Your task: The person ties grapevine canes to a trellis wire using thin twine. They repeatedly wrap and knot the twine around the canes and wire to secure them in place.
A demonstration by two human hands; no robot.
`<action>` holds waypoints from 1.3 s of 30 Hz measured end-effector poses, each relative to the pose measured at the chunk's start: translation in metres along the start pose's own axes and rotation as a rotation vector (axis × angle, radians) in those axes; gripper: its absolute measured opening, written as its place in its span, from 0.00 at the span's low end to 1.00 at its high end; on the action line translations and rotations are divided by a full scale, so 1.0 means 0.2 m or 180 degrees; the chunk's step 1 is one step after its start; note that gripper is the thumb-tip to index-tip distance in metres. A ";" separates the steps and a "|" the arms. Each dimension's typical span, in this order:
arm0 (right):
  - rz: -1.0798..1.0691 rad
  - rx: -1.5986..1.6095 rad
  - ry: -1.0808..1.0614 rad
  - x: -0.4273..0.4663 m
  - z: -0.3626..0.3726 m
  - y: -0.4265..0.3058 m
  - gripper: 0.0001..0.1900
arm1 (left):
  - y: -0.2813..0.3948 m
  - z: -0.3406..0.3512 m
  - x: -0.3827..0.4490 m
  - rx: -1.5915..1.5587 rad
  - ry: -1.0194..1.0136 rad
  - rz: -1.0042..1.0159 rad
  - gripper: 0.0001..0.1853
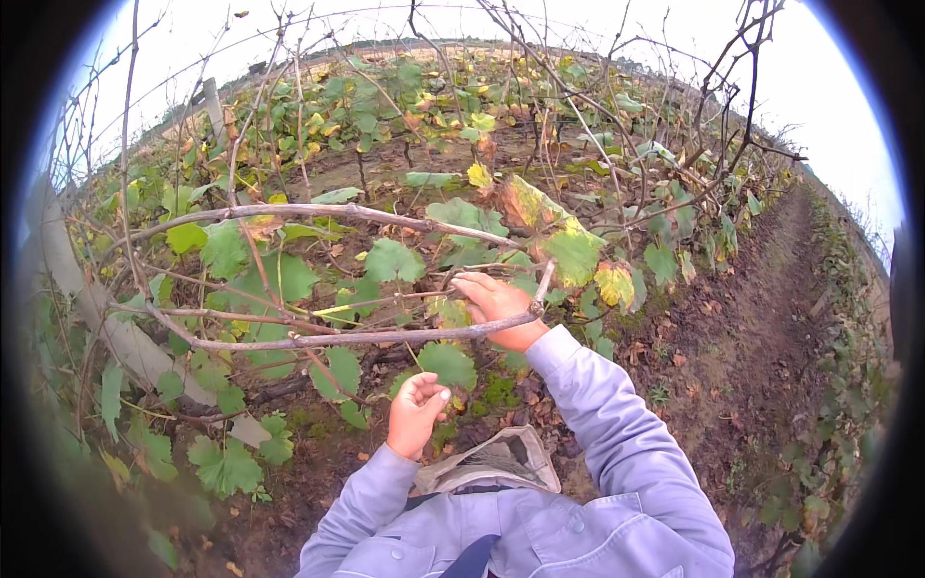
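Note:
My right hand (498, 307) reaches behind a bent brown grapevine cane (405, 337). Its fingertips meet the end of a thinner vine shoot (390, 298); whether they grip it is unclear. Below the cane, my left hand (419, 415) has curled fingers, with the thumb close to the index finger. Anything pinched there is too small to make out. A green grape leaf (448, 363) hangs just above it. Another thick cane (347, 210) arches across, farther from me. At my waist an open fabric pouch (441, 477) holds thin grey strands, not clearly identifiable.
A pale post (134, 347) leans at the left, among leaves. Bare dark canes (751, 115) stick out at the upper right. A dirt path (759, 325) with fallen leaves runs along the right. More vine rows and another post (214, 108) stand beyond.

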State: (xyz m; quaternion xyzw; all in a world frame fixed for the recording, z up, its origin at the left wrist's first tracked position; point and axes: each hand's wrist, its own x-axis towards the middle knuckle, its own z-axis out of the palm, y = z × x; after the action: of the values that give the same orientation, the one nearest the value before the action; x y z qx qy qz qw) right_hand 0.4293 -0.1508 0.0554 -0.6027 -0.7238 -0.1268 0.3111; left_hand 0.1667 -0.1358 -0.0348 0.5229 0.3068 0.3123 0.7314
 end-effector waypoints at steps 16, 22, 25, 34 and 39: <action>0.0156 0.0393 0.0020 0.04 0.07 0.08 0.27 | 0.20 0.27 0.57 -0.1358 0.0169 0.0796 0.13; 0.0721 0.1218 0.0514 -0.16 0.14 0.14 0.20 | 0.17 0.29 0.59 -0.1039 0.0483 0.1074 0.12; 0.1970 0.2815 0.0224 -0.21 0.20 0.19 0.21 | 0.17 0.27 0.60 -0.0903 0.0529 0.1039 0.11; 0.1646 0.4471 -0.0220 -0.10 0.37 0.30 0.20 | 0.19 0.30 0.64 -0.0943 0.0567 0.1051 0.13; 0.0368 0.1813 0.0494 -0.10 0.35 0.28 0.07 | 0.20 0.30 0.63 -0.0752 0.0758 0.1138 0.15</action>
State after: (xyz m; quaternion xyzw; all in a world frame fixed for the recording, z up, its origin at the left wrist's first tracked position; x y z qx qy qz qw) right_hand 0.4641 -0.1138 -0.0228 -0.5199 -0.6688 0.0535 0.5287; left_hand 0.2866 -0.0615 0.0047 0.4392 0.2549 0.5300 0.6791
